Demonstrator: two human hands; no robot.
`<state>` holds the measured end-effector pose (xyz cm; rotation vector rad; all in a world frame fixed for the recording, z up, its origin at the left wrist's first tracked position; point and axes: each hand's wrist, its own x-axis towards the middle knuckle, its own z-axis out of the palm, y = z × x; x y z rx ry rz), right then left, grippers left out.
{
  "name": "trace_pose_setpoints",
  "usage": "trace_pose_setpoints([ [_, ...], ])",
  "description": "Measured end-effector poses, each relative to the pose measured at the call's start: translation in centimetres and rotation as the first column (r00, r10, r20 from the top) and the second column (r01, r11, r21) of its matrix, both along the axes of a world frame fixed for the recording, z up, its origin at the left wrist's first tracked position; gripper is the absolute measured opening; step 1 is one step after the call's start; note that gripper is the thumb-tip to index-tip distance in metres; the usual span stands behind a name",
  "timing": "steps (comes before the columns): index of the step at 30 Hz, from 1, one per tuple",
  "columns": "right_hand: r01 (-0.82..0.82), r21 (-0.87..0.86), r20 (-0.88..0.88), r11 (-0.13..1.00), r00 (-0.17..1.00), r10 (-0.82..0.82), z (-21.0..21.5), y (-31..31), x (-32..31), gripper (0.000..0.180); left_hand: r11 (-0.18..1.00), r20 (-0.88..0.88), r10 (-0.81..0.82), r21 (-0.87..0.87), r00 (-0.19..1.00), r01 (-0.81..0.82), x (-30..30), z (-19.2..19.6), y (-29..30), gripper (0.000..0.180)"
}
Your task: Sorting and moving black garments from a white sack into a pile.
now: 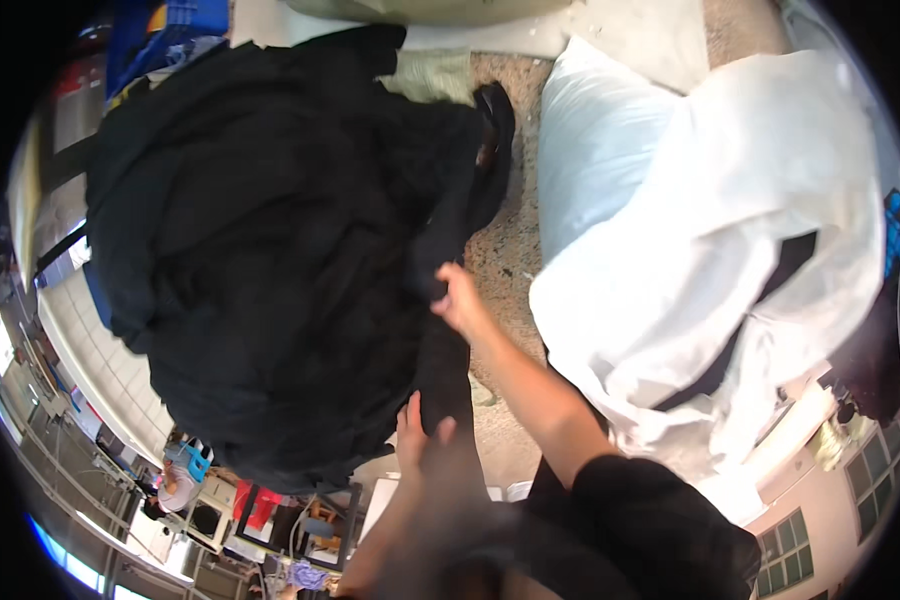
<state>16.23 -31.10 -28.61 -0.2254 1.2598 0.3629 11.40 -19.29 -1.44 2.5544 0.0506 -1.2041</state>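
A large heap of black cloth (260, 230) fills the left and middle of the view, folded and creased. At its right side my right hand (457, 303) is closed, with the fingers pinching the dark fabric near the edge. Lower down, my left hand (417, 432) rests against a strip of the same cloth that hangs toward me. Its thumb stands apart from the fingers, and the wrist below is blurred. Part of a black loop of cloth (495, 150) sticks out at the heap's upper right.
To the right stands a stuffed pale sack (600, 150), partly covered by white sheeting (760, 170). Speckled floor (510, 270) shows between heap and sack. A blue crate (185, 30) sits at the upper left. At the lower left a person (175, 487) is near tables and equipment.
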Motion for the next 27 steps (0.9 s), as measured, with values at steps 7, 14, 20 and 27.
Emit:
trace_pose_setpoints([
  [7,-0.639,-0.242,0.519,0.73,0.551,0.654,39.0,-12.0,-11.1,0.02,-0.015,-0.591,0.786,-0.313,0.182,-0.95,-2.3,2.4,1.6,0.058],
  [14,-0.601,-0.499,0.549,0.624,0.338,0.765,56.4,-17.2,-16.8,0.02,0.106,-0.637,0.738,-0.217,0.223,-0.97,-2.2,13.2,-4.1,0.043],
  [20,-0.652,-0.659,0.104,0.375,0.415,0.904,56.8,-22.9,-21.5,0.028,-0.436,-0.862,0.498,-0.342,0.093,-0.832,-3.8,24.0,-2.0,0.04],
  [27,-0.002,-0.849,-0.522,-0.528,0.153,0.839,60.0,-18.7,-12.5,0.034,-0.523,-0.943,0.119,-0.325,0.31,-0.788,-4.7,32.4,-3.3,0.043],
])
